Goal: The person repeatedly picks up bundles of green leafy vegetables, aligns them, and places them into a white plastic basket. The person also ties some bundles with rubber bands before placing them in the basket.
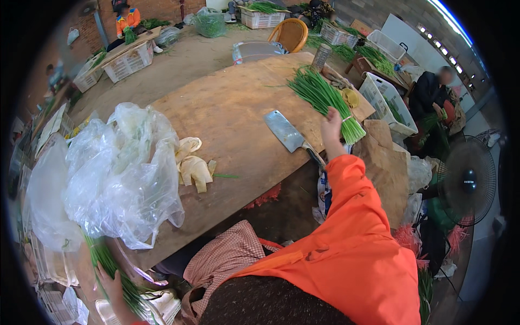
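Note:
My right hand (332,128) rests on a bundle of long green chives (321,95) at the right end of the wooden table (227,97); a thin tie circles the bundle near its pale cut ends. I cannot tell whether the fingers grip it. At the lower left, my left hand (109,284) lies against another bunch of green stalks (122,286), partly beneath clear plastic bags (122,174); its grip is unclear. Between the hands, a cleaver (285,132) lies flat, its dark handle over the table's front edge. Pale rubber gloves (195,168) lie beside the bags.
An upright wooden block (321,57) and cloth gloves (337,77) are at the table's far right corner. Brown paper (382,162) lies right of the table, near a standing fan (469,180) and a white crate (388,105). Other people sit with greens along the walls.

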The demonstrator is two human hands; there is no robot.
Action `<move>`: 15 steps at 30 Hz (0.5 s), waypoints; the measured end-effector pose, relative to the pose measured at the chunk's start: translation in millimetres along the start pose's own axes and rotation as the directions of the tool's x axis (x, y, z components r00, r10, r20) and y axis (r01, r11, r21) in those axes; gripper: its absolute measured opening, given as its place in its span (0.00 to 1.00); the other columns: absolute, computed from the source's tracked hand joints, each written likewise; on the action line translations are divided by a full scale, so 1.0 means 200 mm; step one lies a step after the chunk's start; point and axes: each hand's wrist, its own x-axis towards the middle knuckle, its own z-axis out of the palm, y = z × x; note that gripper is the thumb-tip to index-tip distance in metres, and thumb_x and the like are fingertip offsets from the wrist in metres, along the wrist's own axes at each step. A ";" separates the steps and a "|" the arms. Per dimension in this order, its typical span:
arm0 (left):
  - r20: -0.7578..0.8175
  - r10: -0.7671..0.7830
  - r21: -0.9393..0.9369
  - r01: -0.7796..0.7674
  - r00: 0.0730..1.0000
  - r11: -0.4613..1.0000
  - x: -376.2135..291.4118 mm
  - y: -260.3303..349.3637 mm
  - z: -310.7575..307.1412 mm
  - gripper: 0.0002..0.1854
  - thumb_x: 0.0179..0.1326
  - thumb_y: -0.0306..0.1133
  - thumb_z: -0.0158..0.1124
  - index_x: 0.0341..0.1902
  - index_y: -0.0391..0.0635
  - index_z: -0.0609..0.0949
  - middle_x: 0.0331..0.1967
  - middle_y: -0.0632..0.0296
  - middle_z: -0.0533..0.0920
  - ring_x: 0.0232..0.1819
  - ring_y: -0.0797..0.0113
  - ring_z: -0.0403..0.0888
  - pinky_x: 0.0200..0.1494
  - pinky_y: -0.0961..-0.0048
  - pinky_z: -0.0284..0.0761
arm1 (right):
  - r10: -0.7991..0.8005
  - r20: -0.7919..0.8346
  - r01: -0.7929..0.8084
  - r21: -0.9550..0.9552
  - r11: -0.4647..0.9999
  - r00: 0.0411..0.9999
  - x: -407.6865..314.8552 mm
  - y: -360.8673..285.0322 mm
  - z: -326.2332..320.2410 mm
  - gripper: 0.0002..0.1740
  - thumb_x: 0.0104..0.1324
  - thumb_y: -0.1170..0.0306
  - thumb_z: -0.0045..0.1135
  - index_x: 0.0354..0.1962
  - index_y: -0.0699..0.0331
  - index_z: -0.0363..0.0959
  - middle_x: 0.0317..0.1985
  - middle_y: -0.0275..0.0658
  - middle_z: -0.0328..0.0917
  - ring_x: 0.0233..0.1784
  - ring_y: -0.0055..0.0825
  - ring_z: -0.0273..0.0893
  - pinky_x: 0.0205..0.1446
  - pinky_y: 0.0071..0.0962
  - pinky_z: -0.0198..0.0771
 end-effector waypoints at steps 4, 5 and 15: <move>0.048 -0.099 -0.052 0.101 0.994 0.993 0.03 -0.05 -0.11 0.40 0.58 0.32 0.62 0.74 0.46 0.58 0.73 0.39 0.55 0.73 0.40 0.54 0.73 0.54 0.52 | -0.028 -0.079 -0.024 -0.584 0.811 0.996 0.16 0.20 -0.33 0.33 0.55 0.68 0.63 0.58 0.63 0.65 0.57 0.50 0.69 0.64 0.46 0.66 0.64 0.44 0.64; 0.042 -0.141 0.060 0.138 0.989 0.989 0.03 -0.03 -0.15 0.37 0.61 0.35 0.61 0.74 0.45 0.60 0.73 0.39 0.55 0.73 0.41 0.53 0.73 0.54 0.51 | -0.025 -0.066 -0.025 -0.661 0.750 0.998 0.18 0.22 -0.38 0.35 0.54 0.65 0.64 0.59 0.63 0.64 0.57 0.50 0.68 0.65 0.46 0.65 0.65 0.46 0.62; -0.019 -0.056 0.004 0.056 0.998 0.998 -0.04 0.13 -0.44 0.30 0.66 0.37 0.58 0.70 0.44 0.67 0.71 0.40 0.60 0.74 0.43 0.53 0.73 0.54 0.50 | 0.174 0.254 0.185 -0.924 0.334 0.951 0.32 0.20 -0.43 0.60 0.41 0.40 0.73 0.65 0.64 0.58 0.62 0.54 0.68 0.69 0.48 0.61 0.69 0.58 0.51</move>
